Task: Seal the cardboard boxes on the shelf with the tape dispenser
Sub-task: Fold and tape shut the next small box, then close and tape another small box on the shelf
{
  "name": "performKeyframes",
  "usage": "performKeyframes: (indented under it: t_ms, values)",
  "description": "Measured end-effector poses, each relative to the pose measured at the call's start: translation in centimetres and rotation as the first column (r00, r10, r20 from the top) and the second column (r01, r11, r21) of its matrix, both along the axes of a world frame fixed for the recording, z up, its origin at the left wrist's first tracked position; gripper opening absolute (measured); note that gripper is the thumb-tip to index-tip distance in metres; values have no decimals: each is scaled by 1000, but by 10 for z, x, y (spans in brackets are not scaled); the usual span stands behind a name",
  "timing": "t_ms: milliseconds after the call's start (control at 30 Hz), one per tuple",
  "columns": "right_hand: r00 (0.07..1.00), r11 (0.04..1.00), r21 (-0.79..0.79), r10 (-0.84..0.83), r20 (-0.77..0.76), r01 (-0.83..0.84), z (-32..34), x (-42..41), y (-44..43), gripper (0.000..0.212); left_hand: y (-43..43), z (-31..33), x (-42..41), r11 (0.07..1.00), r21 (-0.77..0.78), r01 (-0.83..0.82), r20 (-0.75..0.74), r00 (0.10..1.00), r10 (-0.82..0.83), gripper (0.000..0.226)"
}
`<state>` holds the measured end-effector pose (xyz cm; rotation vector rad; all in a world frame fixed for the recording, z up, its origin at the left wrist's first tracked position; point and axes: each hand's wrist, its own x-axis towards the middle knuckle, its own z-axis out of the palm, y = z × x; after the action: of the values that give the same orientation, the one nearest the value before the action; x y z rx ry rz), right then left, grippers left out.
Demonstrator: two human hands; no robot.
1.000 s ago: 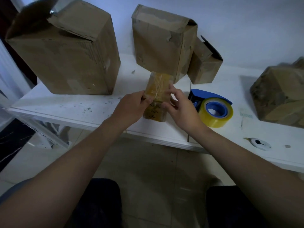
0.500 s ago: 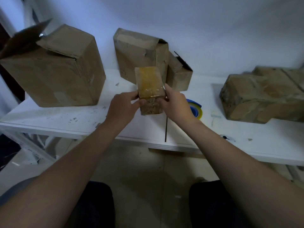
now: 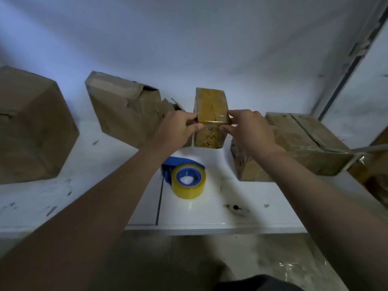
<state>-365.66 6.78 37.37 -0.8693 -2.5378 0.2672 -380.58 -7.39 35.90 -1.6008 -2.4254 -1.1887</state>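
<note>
Item: small taped box [image 3: 211, 103], at the back of the shelf [image 3: 105, 196], near the wall [image 3: 189, 38].
Orientation: stands on end, long axis near upright, glossy taped top tipped toward the wall; the face with handwriting points at the viewer.
Contact below: whether its base rests on the shelf cannot be told.
Left hand [image 3: 176, 129]: fingers curled round the box's left edge, thumb on the front face.
Right hand [image 3: 249, 131]: grips the right edge likewise, thumb on the front.
Change: half a second ago the box sat in front of the middle carton [image 3: 126, 110]; it is now to that carton's right, both hands gripping as before. The tape dispenser [image 3: 184, 177], then partly hidden by the right hand, shows whole.
Neighbours: middle carton just beside on the left; flat carton [image 3: 294, 148] near on the right; large carton [image 3: 31, 131] well apart at far left.
Tape dispenser: blue frame, yellow roll, lying nearer the viewer than the box, untouched.
Room: bare shelf between dispenser and front edge; a dark seam [image 3: 159, 198] crosses it.
</note>
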Motion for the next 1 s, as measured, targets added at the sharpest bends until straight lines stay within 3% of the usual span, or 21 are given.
performKeyframes:
  t_ms: [133, 333, 400, 500, 600, 667, 833, 1000]
  values:
    - [983, 994, 73, -91, 163, 80, -16, -6, 41, 21, 58, -19, -8, 998, -67, 7, 23, 1000, -6, 24]
    - [944, 993, 59, -113, 310, 100, -51, -34, 87, 37, 123, -69, -24, 977, -180, -116, -41, 993, 110, 24]
    - [920, 988, 118, -141, 365, 105, -62, -42, 98, 36, 137, -84, -27, 960, -229, -159, -70, 987, 146, 26]
    - [843, 971, 220, -199, 500, 98, -74, -56, 108, 33, 145, -99, -29, 914, -334, -230, -213, 963, 164, 34]
    - [785, 967, 226, -229, 576, 116, -77, -65, 110, 24, 143, -101, -31, 883, -375, -283, -374, 918, 135, 40]
    - [776, 968, 221, -227, 588, 116, -76, -64, 109, 26, 137, -99, -35, 886, -383, -261, -406, 909, 92, 41]
    - [849, 979, 186, -166, 502, 82, -67, -61, 94, 62, 109, -80, -43, 925, -333, -183, -411, 911, 32, 45]
    - [930, 982, 179, -6, 367, -64, -47, -76, 53, 48, 49, -56, -51, 957, -259, -128, -386, 922, 19, 47]
